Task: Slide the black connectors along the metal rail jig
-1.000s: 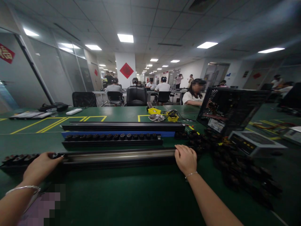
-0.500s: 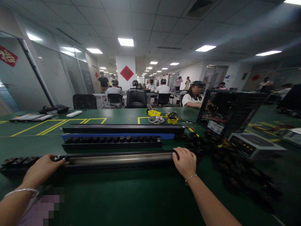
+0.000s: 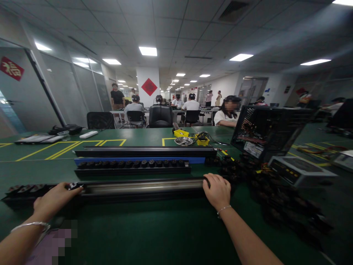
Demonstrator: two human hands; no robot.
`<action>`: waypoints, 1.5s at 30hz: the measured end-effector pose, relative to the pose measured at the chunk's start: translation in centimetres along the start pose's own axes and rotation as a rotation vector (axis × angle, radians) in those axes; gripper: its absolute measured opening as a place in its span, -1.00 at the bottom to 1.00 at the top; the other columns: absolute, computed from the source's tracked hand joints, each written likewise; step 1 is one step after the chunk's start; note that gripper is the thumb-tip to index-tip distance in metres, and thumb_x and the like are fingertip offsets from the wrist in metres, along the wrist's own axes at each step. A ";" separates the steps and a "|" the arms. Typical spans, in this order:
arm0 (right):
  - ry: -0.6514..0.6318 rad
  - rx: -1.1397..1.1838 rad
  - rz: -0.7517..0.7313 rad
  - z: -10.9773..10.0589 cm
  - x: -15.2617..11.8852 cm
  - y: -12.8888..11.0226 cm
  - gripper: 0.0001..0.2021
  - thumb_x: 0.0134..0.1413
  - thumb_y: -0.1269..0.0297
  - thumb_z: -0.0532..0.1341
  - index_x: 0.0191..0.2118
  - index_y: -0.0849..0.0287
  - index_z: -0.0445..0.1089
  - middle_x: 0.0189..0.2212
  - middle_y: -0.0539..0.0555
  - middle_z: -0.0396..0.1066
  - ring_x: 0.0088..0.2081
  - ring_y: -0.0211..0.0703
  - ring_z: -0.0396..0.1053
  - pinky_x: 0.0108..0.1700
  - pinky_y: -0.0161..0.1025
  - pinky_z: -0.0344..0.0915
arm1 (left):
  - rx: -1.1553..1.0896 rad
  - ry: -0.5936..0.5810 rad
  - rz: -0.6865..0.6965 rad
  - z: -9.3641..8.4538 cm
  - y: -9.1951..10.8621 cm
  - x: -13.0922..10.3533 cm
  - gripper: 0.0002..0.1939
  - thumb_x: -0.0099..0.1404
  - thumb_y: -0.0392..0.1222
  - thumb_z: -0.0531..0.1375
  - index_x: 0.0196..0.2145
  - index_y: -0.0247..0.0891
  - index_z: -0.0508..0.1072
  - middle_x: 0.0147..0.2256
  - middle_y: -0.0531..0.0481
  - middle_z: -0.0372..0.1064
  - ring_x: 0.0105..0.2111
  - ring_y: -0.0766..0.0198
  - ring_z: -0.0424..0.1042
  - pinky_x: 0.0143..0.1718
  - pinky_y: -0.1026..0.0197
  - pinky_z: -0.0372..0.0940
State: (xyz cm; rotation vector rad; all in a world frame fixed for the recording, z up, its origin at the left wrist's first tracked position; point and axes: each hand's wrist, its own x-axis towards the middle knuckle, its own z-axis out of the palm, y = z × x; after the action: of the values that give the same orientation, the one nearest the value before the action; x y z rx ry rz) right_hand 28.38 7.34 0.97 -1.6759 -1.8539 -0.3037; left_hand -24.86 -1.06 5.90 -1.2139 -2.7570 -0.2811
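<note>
A long black rail (image 3: 149, 187) with a shiny metal-coloured channel lies across the green table (image 3: 143, 235) in front of me. Several small black socket-like pieces (image 3: 24, 189) sit in a row at its left end. My left hand (image 3: 56, 197) closes thumb and fingers around another black socket-like piece (image 3: 74, 186) in the channel, partly hidden by the fingers. At the opposite end, my right hand (image 3: 217, 189) wraps over the rail, fingers curled on its far edge. Behind it lie a shorter black rail (image 3: 132, 170) filled with such pieces and another long rail (image 3: 146, 151).
Loose black pieces (image 3: 284, 202) are heaped at right, beside a power supply unit (image 3: 300, 171) and an open computer case (image 3: 270, 132). Farther back are a metal dish (image 3: 183, 141) and yellow bins (image 3: 181, 133). A co-worker (image 3: 227, 114) sits across the table.
My left hand has slid slightly right along the rail with the black piece in its fingers. My right hand stays on the rail's right end.
</note>
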 end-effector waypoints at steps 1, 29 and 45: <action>-0.002 -0.001 0.001 0.0 0.0 0.0 -0.69 0.12 0.20 -0.01 -0.16 0.09 0.43 -0.10 0.07 0.44 -0.02 -0.03 0.26 -0.01 -0.04 -0.03 | -0.023 -0.128 -0.008 -0.2 0.3 -0.2 -0.49 0.10 0.19 -0.03 -0.27 -0.27 0.45 -0.28 -0.12 0.51 -0.26 0.08 0.45 -0.30 0.16 0.18; 0.029 -0.010 0.009 0.6 0.0 0.3 -0.70 0.09 0.23 0.02 -0.17 0.08 0.45 -0.11 0.04 0.44 -0.04 -0.07 0.26 -0.03 -0.08 -0.04 | -0.136 -0.209 0.054 1.2 2.7 -1.4 -0.35 -0.04 0.35 -0.03 -0.25 -0.26 0.39 -0.30 -0.22 0.45 -0.25 -0.06 0.43 -0.31 0.10 0.25; 0.052 -0.016 -0.001 0.6 -0.1 0.3 -0.72 0.09 0.24 0.03 -0.18 0.08 0.45 -0.12 0.03 0.45 -0.05 -0.08 0.27 -0.04 -0.08 -0.04 | -0.121 -0.245 0.054 0.6 4.3 -2.4 -0.35 -0.03 0.32 -0.02 -0.20 -0.27 0.37 -0.26 -0.21 0.46 -0.22 -0.05 0.43 -0.30 0.10 0.24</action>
State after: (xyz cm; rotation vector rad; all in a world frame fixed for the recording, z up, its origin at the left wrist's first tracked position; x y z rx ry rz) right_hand 28.49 7.69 0.38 -1.6619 -1.8191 -0.3600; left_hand -20.12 0.21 5.39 -1.4396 -2.9440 -0.3179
